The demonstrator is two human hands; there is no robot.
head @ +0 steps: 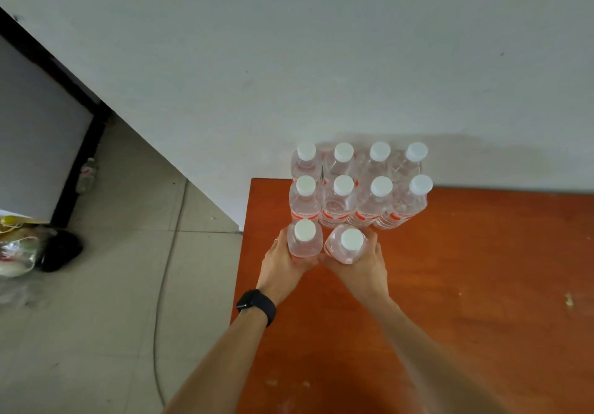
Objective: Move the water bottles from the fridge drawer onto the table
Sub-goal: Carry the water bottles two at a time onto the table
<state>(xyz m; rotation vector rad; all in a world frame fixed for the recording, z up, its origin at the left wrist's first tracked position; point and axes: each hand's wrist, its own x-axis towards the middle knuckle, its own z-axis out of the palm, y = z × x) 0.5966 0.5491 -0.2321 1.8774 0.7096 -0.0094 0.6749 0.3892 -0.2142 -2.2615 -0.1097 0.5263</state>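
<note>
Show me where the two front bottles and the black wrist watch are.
left front bottle (304,230): head view, on its white cap.
right front bottle (352,239): head view, on its white cap.
black watch (254,301): head view, on its dark face.

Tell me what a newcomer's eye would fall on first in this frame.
A block of eight white-capped water bottles, two rows of four, stands at the far left corner of the orange-brown table, by the white wall. In front of it the left hand grips an upright bottle and the right hand a tilted bottle.
</note>
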